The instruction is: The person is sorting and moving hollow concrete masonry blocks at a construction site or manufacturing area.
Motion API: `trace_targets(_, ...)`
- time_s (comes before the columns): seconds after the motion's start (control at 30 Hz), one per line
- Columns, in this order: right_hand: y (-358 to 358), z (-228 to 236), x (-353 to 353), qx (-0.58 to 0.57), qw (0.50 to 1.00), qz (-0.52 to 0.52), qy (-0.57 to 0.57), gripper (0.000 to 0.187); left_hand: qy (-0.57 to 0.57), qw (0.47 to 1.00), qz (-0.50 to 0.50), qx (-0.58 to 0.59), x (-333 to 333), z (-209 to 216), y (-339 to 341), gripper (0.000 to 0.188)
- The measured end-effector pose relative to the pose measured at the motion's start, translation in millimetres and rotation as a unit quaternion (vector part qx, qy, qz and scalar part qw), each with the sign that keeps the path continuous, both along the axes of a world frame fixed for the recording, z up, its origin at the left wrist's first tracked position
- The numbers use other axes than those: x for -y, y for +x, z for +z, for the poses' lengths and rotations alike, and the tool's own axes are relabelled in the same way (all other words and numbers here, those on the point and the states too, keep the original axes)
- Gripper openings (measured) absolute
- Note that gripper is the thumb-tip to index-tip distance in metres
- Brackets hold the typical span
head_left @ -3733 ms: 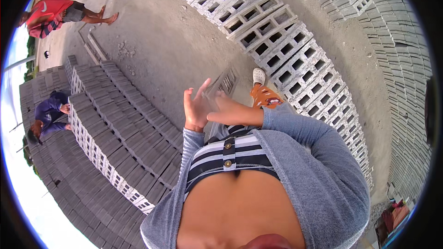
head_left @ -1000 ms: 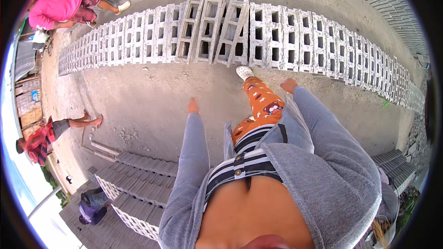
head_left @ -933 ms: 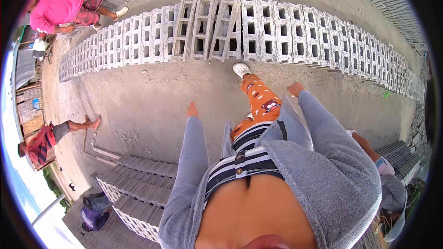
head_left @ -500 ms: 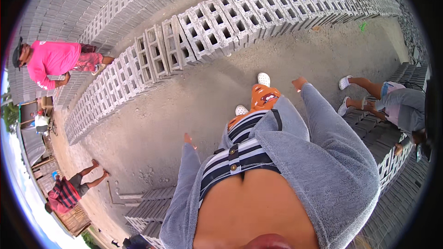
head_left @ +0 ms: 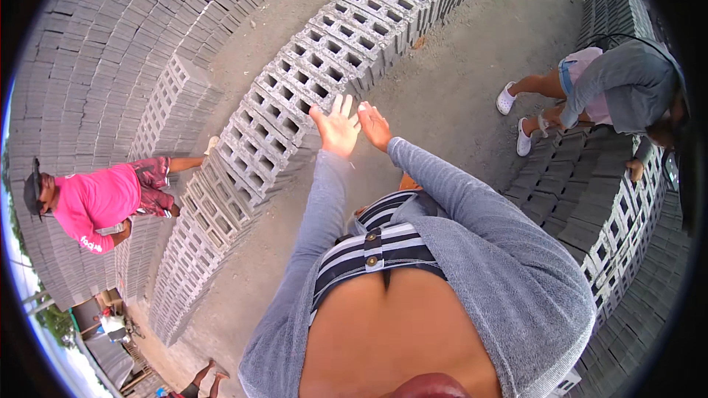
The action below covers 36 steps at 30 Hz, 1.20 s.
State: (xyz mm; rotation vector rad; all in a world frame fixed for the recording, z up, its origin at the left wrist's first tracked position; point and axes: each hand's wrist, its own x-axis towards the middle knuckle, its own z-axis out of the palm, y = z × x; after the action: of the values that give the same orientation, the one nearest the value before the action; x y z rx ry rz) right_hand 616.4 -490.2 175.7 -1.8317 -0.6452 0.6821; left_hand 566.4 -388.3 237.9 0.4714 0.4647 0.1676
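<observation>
Both my arms, in grey sleeves, reach forward and bring the hands close together in front of me. My left hand (head_left: 338, 131) has its fingers spread, palm showing, with nothing in it. Just to its right, my right hand (head_left: 375, 128) is held with fingers stretched out, also holding nothing. Whether the two hands touch, I cannot tell. Beyond them runs a long row of grey hollow concrete blocks (head_left: 318, 66), set close together with their holes facing up. My left fingertips overlap its near edge in the picture; contact cannot be made out.
A person in a pink shirt (head_left: 99, 206) stands at the left, beyond the row. Another person in a grey top (head_left: 627, 85) bends over stacked blocks (head_left: 564, 177) at the right. A tall wall of blocks (head_left: 103, 74) fills the far left. Sandy ground (head_left: 472, 74) borders the row.
My hands have risen from apart at my sides to close together in front. The view has turned, bringing the block row nearer. The person in pink has a leg up at the row.
</observation>
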Motion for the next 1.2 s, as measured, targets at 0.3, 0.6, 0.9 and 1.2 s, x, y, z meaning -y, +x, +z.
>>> trace_targets(0.3,169,56,37,-0.477,0.783,-0.250,0.311,0.071,0.379,0.909,-0.171,-0.023,77,0,204,0.074)
trace_targets(0.6,280,55,86,-0.487,0.856,-0.148,0.090,0.064,0.413,0.685,-0.203,-0.565,-153,-263,129,0.092)
trace_targets(0.9,459,4,206,-0.462,0.783,-0.415,0.036,0.036,0.407,0.555,-0.406,-0.601,-215,-301,253,0.091)
trace_targets(1.2,657,17,201,-0.448,0.796,-0.375,0.158,0.032,0.626,0.645,-0.380,-0.220,-51,-219,755,0.061)
